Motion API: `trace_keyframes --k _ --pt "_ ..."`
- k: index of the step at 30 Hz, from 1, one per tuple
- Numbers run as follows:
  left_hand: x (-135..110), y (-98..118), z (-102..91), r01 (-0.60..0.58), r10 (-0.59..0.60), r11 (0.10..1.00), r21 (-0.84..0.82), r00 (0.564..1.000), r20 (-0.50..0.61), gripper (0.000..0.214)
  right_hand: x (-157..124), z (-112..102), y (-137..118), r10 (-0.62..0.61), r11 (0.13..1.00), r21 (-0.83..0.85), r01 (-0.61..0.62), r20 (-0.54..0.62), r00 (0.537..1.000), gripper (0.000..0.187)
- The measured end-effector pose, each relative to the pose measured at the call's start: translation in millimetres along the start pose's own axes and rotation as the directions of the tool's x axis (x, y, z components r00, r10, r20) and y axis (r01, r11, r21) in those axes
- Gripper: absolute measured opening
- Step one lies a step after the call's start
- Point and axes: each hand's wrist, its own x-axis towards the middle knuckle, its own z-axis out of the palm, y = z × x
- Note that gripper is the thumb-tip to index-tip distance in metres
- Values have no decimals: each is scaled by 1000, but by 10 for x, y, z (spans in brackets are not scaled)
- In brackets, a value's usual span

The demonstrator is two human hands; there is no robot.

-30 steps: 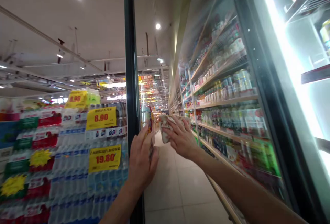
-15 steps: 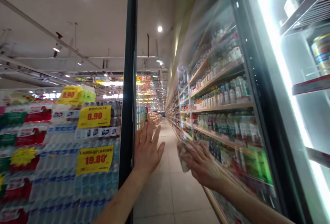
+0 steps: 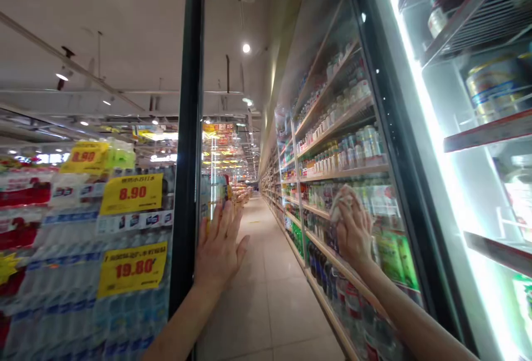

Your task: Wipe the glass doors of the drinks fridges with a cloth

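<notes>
In front of me stands a glass door with a dark frame, swung out from a lit drinks cooler. My left hand lies flat on the glass near the frame's left upright, fingers spread and holding nothing. My right hand presses a crumpled, pale cloth against the right half of the pane. Its fingers lie over the cloth, so part of the cloth is hidden. Bottles and cans on shelves show through or in the glass behind this hand.
At right, the cooler's shelves hold cans beside a bright light strip. Stacked packs of bottled water with yellow price signs stand at left. A tiled aisle floor runs away through the pane.
My right hand has moved the cloth up and to the right across the glass. The left hand stays flat by the frame. The whole view has shifted a little rightward.
</notes>
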Motion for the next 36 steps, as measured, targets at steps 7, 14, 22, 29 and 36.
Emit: trace_keyframes --k 7,14,22,29,36 --pt "-1 -13 14 17 -18 998 -59 1000 -14 64 -137 -11 -295 -282 955 145 260 163 945 45" --pt "2 -3 8 24 -24 998 -63 1000 -5 65 27 21 -92 225 974 -20 -225 -29 974 52" --pt "1 -2 7 -4 4 1000 -17 1000 -24 61 -58 -23 41 102 995 -14 -102 18 995 49" --pt "7 12 2 13 -13 1000 -22 1000 -22 63 -274 -43 -214 -198 977 111 183 148 969 52" --pt "5 12 2 33 -35 997 -69 999 -20 63 192 43 -215 205 979 11 -204 -68 976 48"
